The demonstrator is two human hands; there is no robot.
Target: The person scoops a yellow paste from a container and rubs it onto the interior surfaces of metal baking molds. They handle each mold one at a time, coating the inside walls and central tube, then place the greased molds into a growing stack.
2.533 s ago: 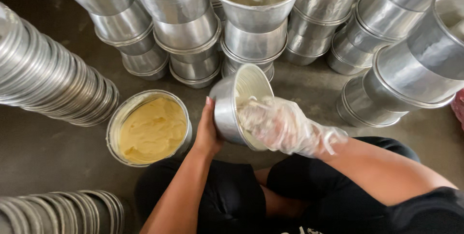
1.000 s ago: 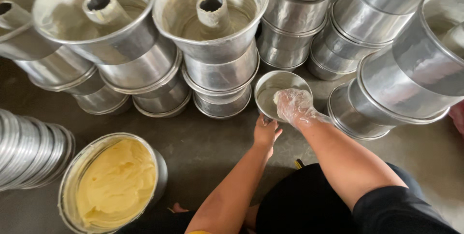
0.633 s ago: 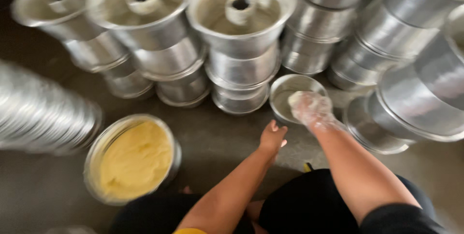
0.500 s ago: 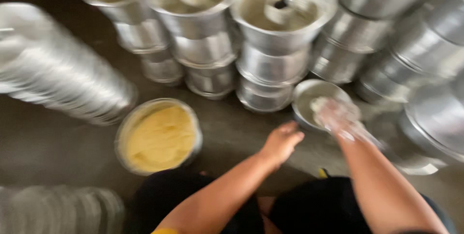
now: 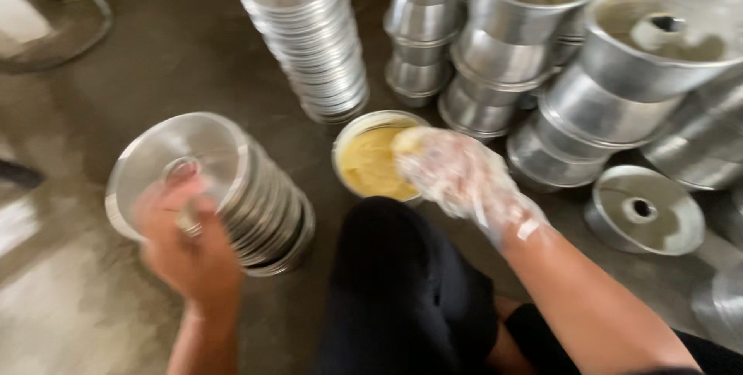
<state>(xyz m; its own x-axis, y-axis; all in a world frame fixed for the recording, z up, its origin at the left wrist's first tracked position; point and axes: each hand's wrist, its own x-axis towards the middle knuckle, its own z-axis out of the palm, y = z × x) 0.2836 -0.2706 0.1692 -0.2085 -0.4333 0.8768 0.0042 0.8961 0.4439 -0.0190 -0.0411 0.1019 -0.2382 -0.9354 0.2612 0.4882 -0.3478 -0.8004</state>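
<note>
My left hand is on the leaning stack of metal tube pans at the left, its fingers closed round the centre tube of the front pan; the hand is blurred. My right hand, in a clear plastic glove, hovers with loose fingers over the near edge of a round metal bowl of yellow paste. It holds nothing. A single tube pan lies alone on the floor to the right, away from both hands.
A tall nested stack of pans stands behind the bowl. Several stacks of deep tube pans crowd the back and right, with a large one on top. My dark-clothed knees fill the foreground over grey concrete floor.
The view swung left. My left hand went from the pan on the right to the leaning stack on the left. My gloved right hand left that pan and came over the paste bowl.
</note>
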